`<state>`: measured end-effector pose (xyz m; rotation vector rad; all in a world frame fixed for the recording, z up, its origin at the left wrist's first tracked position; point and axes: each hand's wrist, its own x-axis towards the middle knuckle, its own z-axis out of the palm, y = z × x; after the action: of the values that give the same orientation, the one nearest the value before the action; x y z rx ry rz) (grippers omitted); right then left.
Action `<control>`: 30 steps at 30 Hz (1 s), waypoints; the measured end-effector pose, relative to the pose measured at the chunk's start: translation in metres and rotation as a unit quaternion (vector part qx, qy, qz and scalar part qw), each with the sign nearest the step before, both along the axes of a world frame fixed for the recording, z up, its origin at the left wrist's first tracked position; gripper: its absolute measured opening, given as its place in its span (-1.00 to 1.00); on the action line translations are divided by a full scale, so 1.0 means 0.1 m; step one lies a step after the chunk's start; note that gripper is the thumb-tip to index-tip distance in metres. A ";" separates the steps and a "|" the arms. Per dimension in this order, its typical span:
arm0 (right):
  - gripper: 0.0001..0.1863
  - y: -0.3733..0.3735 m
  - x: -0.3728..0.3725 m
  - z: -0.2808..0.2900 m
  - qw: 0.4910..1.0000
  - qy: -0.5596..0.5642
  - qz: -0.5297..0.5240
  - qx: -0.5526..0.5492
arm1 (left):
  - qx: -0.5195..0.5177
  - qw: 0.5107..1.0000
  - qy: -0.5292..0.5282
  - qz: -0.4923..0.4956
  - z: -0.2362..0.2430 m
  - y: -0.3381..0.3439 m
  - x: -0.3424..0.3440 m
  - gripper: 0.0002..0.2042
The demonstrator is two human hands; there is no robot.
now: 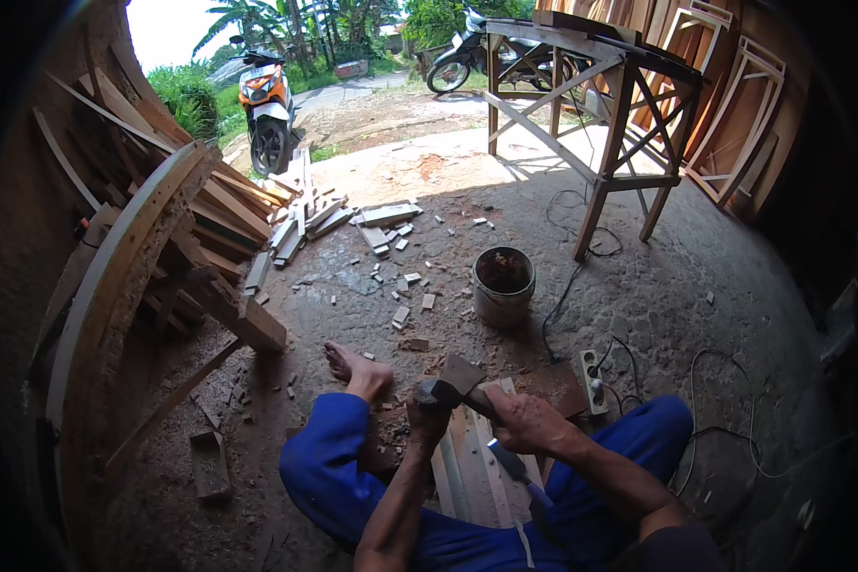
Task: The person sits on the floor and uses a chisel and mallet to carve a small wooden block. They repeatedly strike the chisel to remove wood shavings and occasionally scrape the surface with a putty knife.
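I sit on the floor with several pale wooden strips [474, 477] lying between my blue-trousered legs. My right hand [529, 421] is closed round the short handle of a mallet [463, 373] with a dark, blocky head. My left hand [427, 418] is closed in a fist just left of the mallet's head. The head partly covers this fist, so what it grips is hidden. A narrow tool with a bright blue part [508, 459] lies slantwise over the strips, below my right hand. Dark wood shavings lie beside my left forearm.
Ahead stands a bucket [502, 307], with wood offcuts [387, 215] scattered to its left. A power strip [593, 383] with cables is by my right knee. A wooden workbench [129, 257] curves along the left; a trestle stand [596, 124] is at the far right. Two motorbikes are parked outside.
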<state>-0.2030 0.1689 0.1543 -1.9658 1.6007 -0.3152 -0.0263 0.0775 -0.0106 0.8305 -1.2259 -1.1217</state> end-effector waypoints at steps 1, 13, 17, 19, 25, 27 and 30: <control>-0.47 0.03 0.04 0.03 0.997 -0.038 -0.025 0.059 | -0.050 0.995 -0.087 0.005 -0.12 -0.11 0.18 -0.88; -0.42 0.38 -0.68 -0.26 0.849 -0.410 -0.324 0.078 | -0.205 0.880 -0.356 0.237 0.60 -0.16 -0.07 -0.74; -0.47 0.39 -0.87 -0.28 0.766 -0.505 -0.397 0.025 | -0.142 0.963 -0.201 0.111 1.33 -0.39 -0.32 -0.77; -0.48 0.37 -0.98 -0.26 0.739 -0.526 -0.422 0.001 | -0.329 0.909 -0.256 -0.018 1.61 -0.44 -1.08 -0.79; -0.50 0.50 -1.08 -0.09 0.703 -0.543 -0.452 -0.080 | -0.379 0.639 -0.558 -0.370 -0.19 -0.09 -2.09 -0.83; -0.51 0.55 -1.09 -0.12 0.691 -0.556 -0.450 -0.105 | -0.397 0.587 -0.599 -0.373 -0.80 0.13 -2.19 -0.85; -0.51 0.61 -1.18 -0.20 0.690 -0.544 -0.465 -0.106 | -0.313 0.603 -0.614 -0.401 -0.98 0.36 -2.25 -0.84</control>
<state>-0.3213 0.2302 0.1343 -0.4972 1.4896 -1.7268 -0.2516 0.1139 -0.1087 0.3673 -3.1753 -0.4736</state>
